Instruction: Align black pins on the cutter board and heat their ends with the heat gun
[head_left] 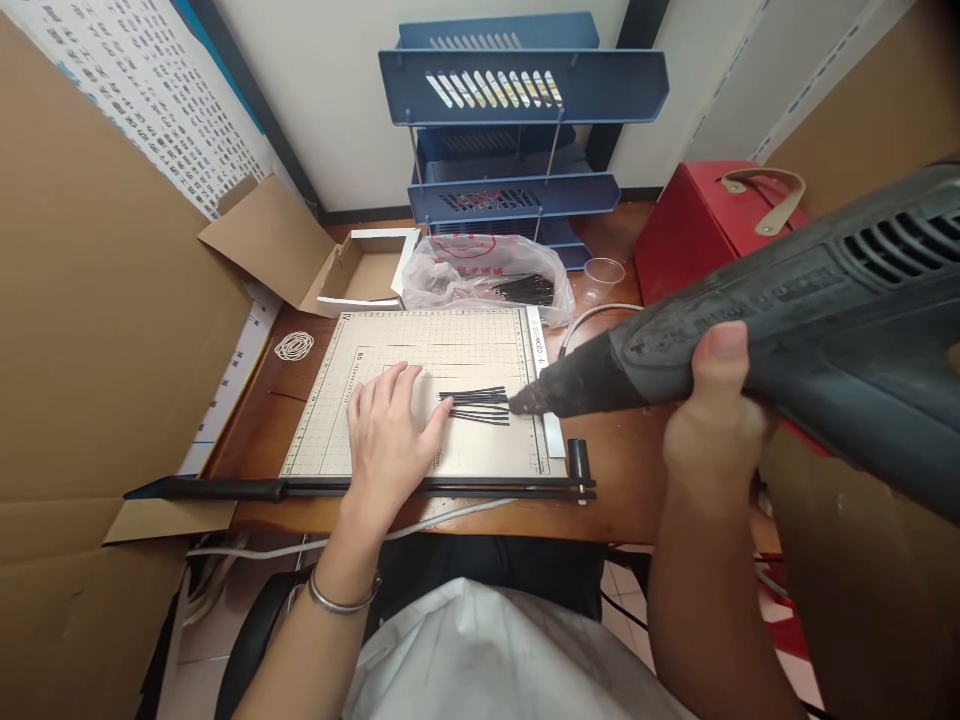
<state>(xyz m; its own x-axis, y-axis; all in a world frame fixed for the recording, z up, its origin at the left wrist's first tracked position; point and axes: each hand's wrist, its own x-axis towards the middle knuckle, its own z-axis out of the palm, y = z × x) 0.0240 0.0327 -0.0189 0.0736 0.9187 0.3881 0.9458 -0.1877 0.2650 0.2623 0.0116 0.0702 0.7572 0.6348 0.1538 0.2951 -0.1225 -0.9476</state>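
My left hand [390, 415] lies palm down on the cream gridded board of a guillotine paper cutter [322, 425], fingers stretched out and thumb apart. Its thumb tip touches the left ends of several thin black strands [480, 411], which lie side by side. Wrapped around the handle of a large dark heat gun [675, 330] is my right hand [716, 410], with its thumb up along the body. The tapered nozzle points left and sits close to the strands' right ends; whether it touches them I cannot tell. Most of my right fingers are hidden behind the handle.
The cutter's black arm [232, 488] runs along its near edge. Behind are a plastic bag [487, 275] with black strands, an open cardboard box [367, 270], a clear cup [604, 275] and blue tiered trays [517, 90]. A red case [675, 230] stands right; coiled white cord [294, 346] lies left.
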